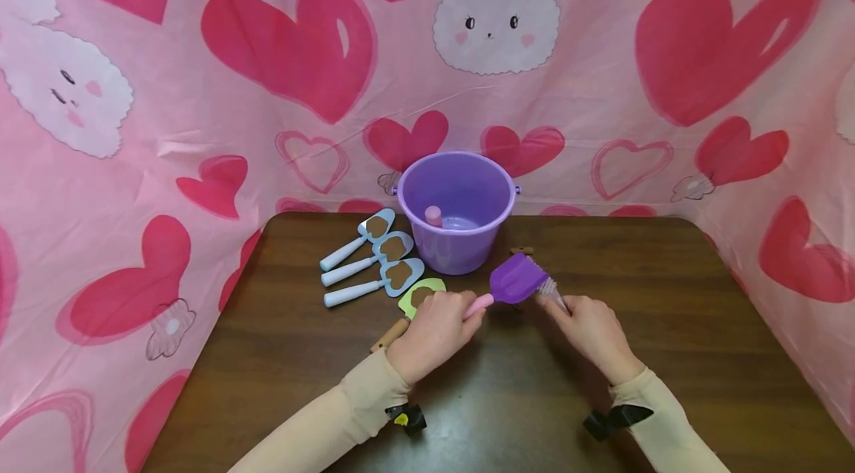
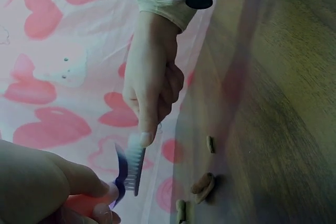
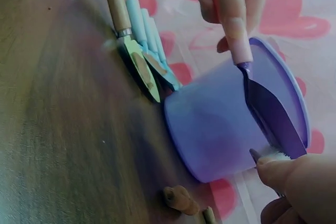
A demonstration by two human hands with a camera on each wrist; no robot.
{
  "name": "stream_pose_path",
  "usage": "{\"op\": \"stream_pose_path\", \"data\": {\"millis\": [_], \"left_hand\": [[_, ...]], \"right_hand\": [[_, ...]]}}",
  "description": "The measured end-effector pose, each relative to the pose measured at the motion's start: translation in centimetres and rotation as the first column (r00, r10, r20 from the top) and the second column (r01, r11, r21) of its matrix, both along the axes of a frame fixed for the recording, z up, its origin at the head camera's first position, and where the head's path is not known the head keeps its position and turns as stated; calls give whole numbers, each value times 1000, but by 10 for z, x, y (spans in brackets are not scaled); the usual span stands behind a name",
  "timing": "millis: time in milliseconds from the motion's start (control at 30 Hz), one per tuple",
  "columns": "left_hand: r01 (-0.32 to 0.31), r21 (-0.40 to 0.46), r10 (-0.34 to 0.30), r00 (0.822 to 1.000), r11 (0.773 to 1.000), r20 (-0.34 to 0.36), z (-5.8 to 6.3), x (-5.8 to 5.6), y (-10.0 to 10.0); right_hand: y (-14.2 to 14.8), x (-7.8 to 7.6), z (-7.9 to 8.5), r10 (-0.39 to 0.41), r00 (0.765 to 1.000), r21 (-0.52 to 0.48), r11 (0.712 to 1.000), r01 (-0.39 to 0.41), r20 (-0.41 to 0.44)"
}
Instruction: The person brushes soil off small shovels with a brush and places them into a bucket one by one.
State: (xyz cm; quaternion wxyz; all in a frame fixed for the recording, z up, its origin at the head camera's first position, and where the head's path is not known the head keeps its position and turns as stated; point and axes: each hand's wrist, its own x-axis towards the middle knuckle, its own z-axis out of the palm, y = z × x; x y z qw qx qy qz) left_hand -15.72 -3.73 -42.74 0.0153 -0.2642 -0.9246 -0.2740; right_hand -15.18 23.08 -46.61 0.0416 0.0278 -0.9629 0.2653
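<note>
My left hand (image 1: 437,328) grips the pink handle of a small toy shovel (image 1: 516,278) with a purple blade, held up over the table in front of the bucket. In my right hand (image 1: 597,332) is a small brush (image 2: 135,169) with pale bristles, pinched between thumb and fingers. The bristles lie against the front edge of the shovel blade. The right wrist view shows the blade (image 3: 275,116) seen from its side, overlapping the purple bucket (image 3: 215,119). My right fingers hide most of the brush's handle.
Three light blue trowels (image 1: 398,276) with brown smears lie left of the bucket. A green trowel (image 1: 387,334) with a wooden handle is beside my left hand. Brown lumps (image 2: 203,187) lie on the table. A pink handle end (image 1: 433,216) shows inside the bucket. Patterned cloth hangs behind.
</note>
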Motion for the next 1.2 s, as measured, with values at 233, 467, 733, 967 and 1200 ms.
{"op": "stream_pose_path", "data": {"millis": [233, 467, 733, 967, 1200], "left_hand": [[-15, 8, 15, 1000, 1000, -12, -4, -1, 4], [-9, 5, 9, 999, 1000, -32, -4, -1, 7], [14, 15, -14, 1000, 1000, 1, -4, 1, 0], [-33, -2, 33, 997, 999, -69, -3, 1, -10], [-50, -14, 48, 994, 999, -94, 1, 4, -14]], "right_hand": [[-17, 5, -9, 97, 994, -19, 995, -96, 56], [-15, 8, -3, 70, 998, -15, 997, -70, -7], [3, 5, 2, 8, 1000, -13, 1000, -8, -10], [13, 2, 6, -15, 1000, 14, 1000, 15, -9], [16, 3, 5, -17, 1000, 11, 1000, 17, 22]]}}
